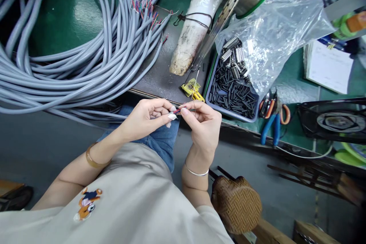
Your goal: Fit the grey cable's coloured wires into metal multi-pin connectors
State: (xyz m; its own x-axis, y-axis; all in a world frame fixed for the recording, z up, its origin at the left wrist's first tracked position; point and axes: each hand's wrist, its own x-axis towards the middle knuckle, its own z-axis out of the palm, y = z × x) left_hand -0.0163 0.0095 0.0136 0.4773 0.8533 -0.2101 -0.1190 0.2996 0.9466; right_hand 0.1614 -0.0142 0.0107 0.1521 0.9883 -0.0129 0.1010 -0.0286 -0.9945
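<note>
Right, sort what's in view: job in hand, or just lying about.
Likely the job:
Thin coloured wires, held by bare left hand and bare right hand
Thick grey round cables
Small black tubes in blue-grey plastic tray

Seemingly lying about:
Blue-handled metal pliers
White paper pad

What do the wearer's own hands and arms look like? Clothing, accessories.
Left hand: white on some fingertips, nails or coverings unclear; tan-amber bangle at the wrist. Right hand: thin silver-coloured bracelet. Forearms bare; short pale grey-beige sleeve on the right arm.
</note>
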